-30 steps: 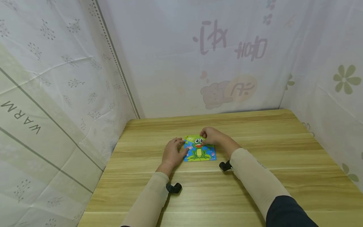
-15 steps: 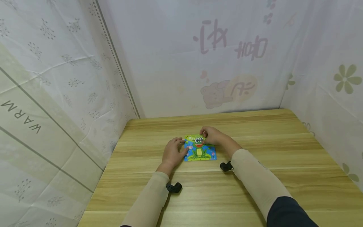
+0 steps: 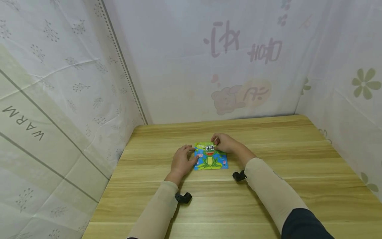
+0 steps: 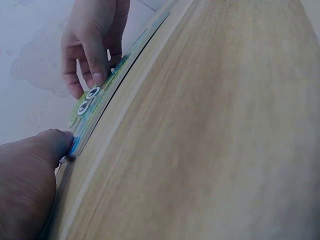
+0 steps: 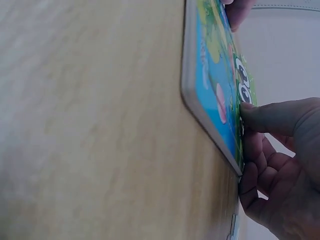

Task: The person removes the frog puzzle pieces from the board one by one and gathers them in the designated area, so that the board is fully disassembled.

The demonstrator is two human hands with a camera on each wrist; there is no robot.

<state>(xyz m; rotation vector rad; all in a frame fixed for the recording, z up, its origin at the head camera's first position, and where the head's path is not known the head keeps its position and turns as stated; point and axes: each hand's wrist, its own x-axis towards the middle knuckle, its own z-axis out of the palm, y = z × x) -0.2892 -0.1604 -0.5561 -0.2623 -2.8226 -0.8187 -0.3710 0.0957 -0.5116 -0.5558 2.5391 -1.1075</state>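
A square puzzle board [image 3: 210, 161] with a green frog on blue lies flat on the wooden table. My left hand [image 3: 180, 162] steadies its left side, fingers fairly straight, with the thumb on the left edge, as the left wrist view also shows. At the upper right part of the board is my right hand [image 3: 224, 143], fingers curled. In the right wrist view, the right thumb [image 5: 260, 116] presses on the face beside the frog's eyes, and the curled fingers meet the far edge, gripping there. The hand hides the board's upper right corner.
The wooden table [image 3: 268, 199] reaches to a printed cloth [image 3: 179, 83] at the back, with more cloth on both sides. A black wrist camera [image 3: 183, 198] sits by the left forearm, another black wrist camera [image 3: 239, 176] by the right.
My right thumb has drawn back from the frog's mouth toward the upper right, uncovering more of the face. The left hand and the board stay almost still.
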